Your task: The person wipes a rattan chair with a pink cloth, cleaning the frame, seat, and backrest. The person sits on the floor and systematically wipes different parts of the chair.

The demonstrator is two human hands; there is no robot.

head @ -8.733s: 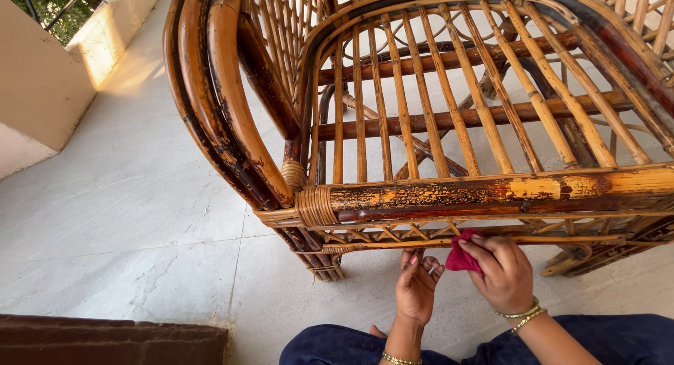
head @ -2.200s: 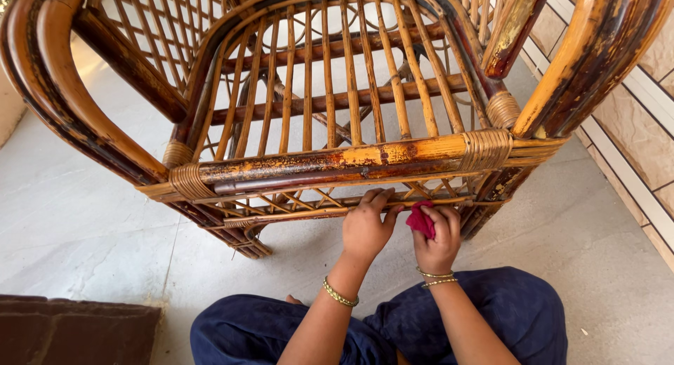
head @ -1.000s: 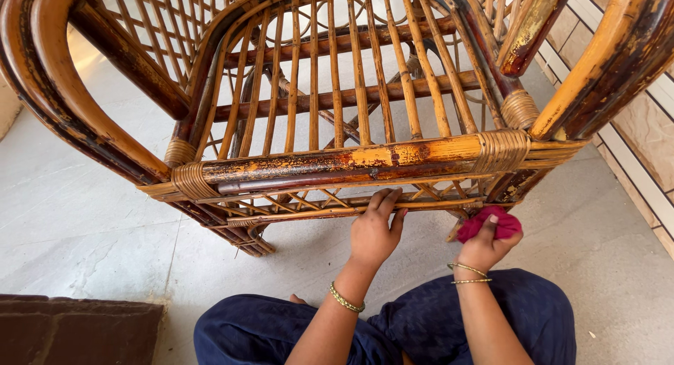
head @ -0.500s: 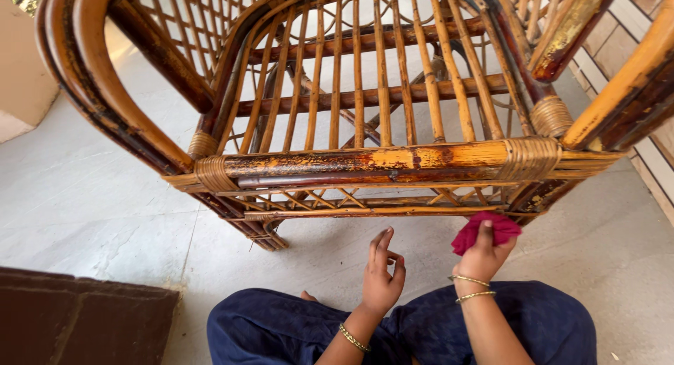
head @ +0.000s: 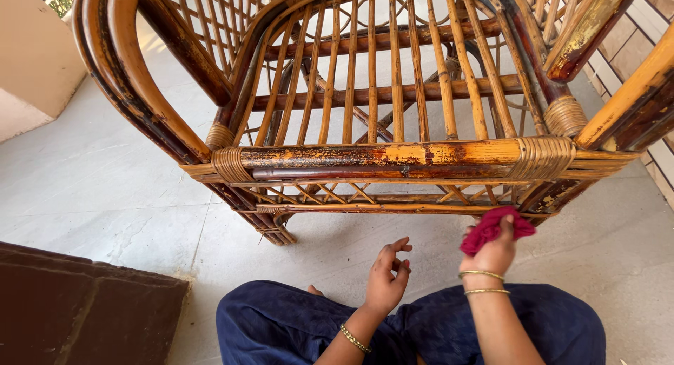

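Only the head view to go on here. A worn cane armchair [head: 393, 112] was seen standing on a pale stone floor [head: 105, 196], its varnish flaked badly along the front seat rail [head: 393, 156]. The right hand [head: 491, 256] was clamped on a bunched red cloth [head: 495, 227], which was held up just beside the lower front rail [head: 379, 209] near the chair's right front corner, close to touching it, though contact couldn't be made out for sure. Balled up like that, the cloth was probably being kept as a firm pad under the fingers. The left hand [head: 386, 277] was held empty over the lap, apart from the chair, fingers loosely curled and a little spread, touching nothing. Gold bangles were worn on both wrists, and dark blue trousers [head: 281, 323] could be seen on crossed legs, so the low rails were within easy reach.

No containers were in view. A dark brown mat [head: 77, 309] was lying on the floor to the left, and a cream wall [head: 35, 56] was seen at the top left.
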